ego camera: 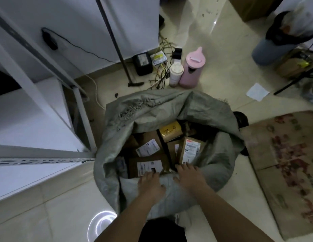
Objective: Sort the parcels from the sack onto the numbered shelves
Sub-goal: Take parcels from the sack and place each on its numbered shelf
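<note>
A grey woven sack [152, 109] stands open on the tiled floor below me. Inside lie several brown cardboard parcels with white labels, among them a flat box [148, 165] at the near side, an upright box [190, 151] at the right and a yellow taped parcel marked "Z-9" [170, 131] at the back. My left hand [150, 185] rests on the sack's near rim, its fingertips reaching the flat box's label. My right hand [188, 176] lies spread on the same rim beside the upright box. Neither hand holds a parcel.
White metal shelves [38, 154] stand at the left, close to the sack. A pink kettle [192, 69], a white bottle [175, 74], chargers and cables sit on the floor behind. Flattened printed cardboard [285, 165] lies at the right. Another person [281, 39] crouches at the far right.
</note>
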Motion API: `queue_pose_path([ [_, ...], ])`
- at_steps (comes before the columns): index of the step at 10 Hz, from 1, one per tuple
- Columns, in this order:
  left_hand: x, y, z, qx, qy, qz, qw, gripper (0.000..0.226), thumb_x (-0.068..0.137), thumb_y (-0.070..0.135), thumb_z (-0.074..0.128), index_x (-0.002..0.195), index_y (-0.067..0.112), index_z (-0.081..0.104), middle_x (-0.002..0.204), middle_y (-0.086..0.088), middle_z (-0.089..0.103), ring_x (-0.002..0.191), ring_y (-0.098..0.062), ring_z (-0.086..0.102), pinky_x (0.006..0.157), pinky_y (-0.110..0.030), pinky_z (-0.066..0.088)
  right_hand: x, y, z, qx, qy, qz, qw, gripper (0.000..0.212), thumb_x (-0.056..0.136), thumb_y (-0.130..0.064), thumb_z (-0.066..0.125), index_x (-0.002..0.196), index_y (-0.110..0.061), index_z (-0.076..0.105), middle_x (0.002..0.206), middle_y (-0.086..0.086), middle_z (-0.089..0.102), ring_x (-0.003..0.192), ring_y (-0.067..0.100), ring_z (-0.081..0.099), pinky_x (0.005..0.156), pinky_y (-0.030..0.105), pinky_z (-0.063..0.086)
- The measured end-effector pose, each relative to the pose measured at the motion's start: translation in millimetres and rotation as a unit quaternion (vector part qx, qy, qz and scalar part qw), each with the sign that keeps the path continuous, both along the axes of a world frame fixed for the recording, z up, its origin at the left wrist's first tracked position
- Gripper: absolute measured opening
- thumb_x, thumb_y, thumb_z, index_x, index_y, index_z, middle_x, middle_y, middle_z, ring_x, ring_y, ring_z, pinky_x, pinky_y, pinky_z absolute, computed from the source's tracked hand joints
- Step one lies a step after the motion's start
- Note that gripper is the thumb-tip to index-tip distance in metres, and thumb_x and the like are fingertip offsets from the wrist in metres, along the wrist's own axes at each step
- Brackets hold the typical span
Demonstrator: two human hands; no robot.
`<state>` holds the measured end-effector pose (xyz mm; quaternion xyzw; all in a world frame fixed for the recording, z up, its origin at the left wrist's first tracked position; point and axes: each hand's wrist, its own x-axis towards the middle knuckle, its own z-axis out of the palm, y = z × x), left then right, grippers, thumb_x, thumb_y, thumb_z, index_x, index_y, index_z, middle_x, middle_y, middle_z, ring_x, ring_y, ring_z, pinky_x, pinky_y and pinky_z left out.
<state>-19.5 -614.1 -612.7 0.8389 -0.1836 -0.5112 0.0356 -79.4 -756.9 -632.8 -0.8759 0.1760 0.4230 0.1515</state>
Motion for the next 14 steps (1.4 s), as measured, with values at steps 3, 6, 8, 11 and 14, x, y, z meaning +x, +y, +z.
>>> queue_pose_path([
  [3,-15.9,-14.5,-23.4,0.056,0.093,0.019,0.994,0.044,0.102,0.035,0.030,0.137,0.015,0.045,0.138,-0.010,0.050,0.132,-0.028,0.042,0.111,-0.042,0.026,-44.1,-17.6,-24.6,0.046,0.103,0.012,0.993,0.044,0.100,-0.040,0.036,0.137,-0.016,0.045,0.133,0.010,0.056,0.120,0.028,0.055,0.095,0.034,0.042],
  [6,-25.2,-4.0,-53.5,0.135,0.168,0.077,0.974,0.052,0.100,0.030,0.041,0.144,0.004,0.034,0.147,-0.015,0.041,0.135,-0.029,0.040,0.108,-0.034,0.033,-29.4,-8.9,-52.0,0.093,-0.036,-0.243,0.965,0.058,0.092,-0.042,0.055,0.142,-0.019,0.036,0.142,0.007,0.039,0.127,0.026,0.046,0.102,0.037,0.042],
  [8,-13.2,6.9,-66.7,0.086,0.069,0.150,0.983,0.042,0.099,0.028,0.039,0.135,0.007,0.034,0.141,-0.016,0.036,0.125,-0.030,0.045,0.098,-0.033,0.038,4.5,-0.5,-75.9,0.190,0.062,-0.236,0.951,0.118,0.070,-0.055,0.077,0.154,-0.025,0.000,0.160,0.004,0.008,0.147,0.031,0.008,0.118,0.048,0.020],
  [11,-7.2,15.6,-72.3,0.059,0.099,0.223,0.968,0.045,0.096,0.031,0.044,0.134,0.008,0.040,0.140,-0.016,0.040,0.124,-0.031,0.046,0.101,-0.032,0.040,6.5,2.0,-77.5,0.171,0.033,-0.189,0.966,0.105,0.066,-0.051,0.080,0.148,-0.020,0.022,0.143,0.005,0.035,0.135,0.026,0.031,0.112,0.044,0.032],
  [14,7.0,-3.5,22.1,-0.041,0.164,0.454,0.875,0.046,0.095,0.036,0.048,0.132,0.009,0.048,0.134,-0.012,0.052,0.120,-0.029,0.051,0.103,-0.035,0.041,-3.0,-1.0,42.6,0.137,-0.181,-0.339,0.913,0.100,0.063,-0.037,0.085,0.142,-0.014,0.028,0.132,0.004,0.033,0.128,0.022,0.035,0.108,0.035,0.036],
])
